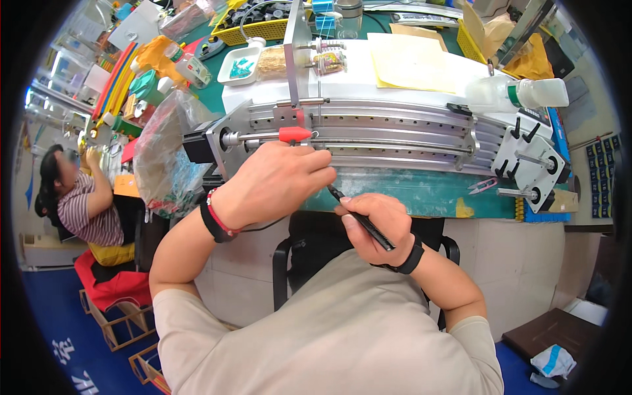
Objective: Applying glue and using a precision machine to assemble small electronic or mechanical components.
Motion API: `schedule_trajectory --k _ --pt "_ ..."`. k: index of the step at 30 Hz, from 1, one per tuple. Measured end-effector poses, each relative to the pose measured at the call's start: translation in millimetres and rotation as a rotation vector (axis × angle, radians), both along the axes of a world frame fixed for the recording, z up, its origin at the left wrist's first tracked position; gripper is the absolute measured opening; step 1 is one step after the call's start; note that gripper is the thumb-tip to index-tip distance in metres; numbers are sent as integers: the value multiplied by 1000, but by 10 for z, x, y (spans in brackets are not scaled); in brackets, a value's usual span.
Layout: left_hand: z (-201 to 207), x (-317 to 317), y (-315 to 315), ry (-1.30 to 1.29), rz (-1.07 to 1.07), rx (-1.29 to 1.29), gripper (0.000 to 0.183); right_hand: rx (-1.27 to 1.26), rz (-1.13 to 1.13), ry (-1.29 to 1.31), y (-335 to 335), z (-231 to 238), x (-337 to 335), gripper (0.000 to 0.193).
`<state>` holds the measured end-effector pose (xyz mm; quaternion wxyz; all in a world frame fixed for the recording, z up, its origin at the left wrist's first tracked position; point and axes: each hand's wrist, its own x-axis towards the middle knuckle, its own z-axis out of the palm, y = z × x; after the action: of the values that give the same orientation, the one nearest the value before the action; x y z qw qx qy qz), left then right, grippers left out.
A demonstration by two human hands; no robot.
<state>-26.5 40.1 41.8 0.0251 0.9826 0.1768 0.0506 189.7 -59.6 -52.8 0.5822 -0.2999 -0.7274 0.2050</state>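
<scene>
My left hand (273, 181) hovers at the near edge of a metal linear rail machine (395, 125). Its fingers are pinched together; whatever they hold is hidden. Just beyond the knuckles, a red sleeve-like piece (294, 134) with a small wire hook sits on the machine's shaft. In my right hand (378, 224) is a slim black tool (370, 230) with a ridged handle, gripped like a pen. Its tip points up and left, close to my left fingertips; I cannot tell whether they touch. A thin dark cord runs beneath my left wrist.
Pink-handled snips (483, 185) lie on the green bench mat (421, 187) at right. A clear plastic bag (168, 158) bulges left of the machine. Beyond it stand a white tray of teal pieces (239, 66) and a clear bottle (520, 93). A person in stripes (92, 207) sits left.
</scene>
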Motion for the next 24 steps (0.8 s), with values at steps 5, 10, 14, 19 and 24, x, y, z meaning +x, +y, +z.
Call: schedule_trajectory --k 5,10,14,19,24 --pt "-84 -14 -5 -77 -8 20 21 6 -25 -60 -40 3 -41 25" --pt "53 -172 -251 -298 60 -94 27 -441 -84 435 -739 11 400 14" --pt "-105 -948 -392 -955 562 -167 27 -915 -190 963 -915 -141 1049 21" --pt "-219 -1795 -332 -405 884 540 71 -1204 -178 1279 -887 -50 1291 29" --pt "-173 -1048 -773 -557 468 366 52 -636 -920 606 -857 -295 2222 29"
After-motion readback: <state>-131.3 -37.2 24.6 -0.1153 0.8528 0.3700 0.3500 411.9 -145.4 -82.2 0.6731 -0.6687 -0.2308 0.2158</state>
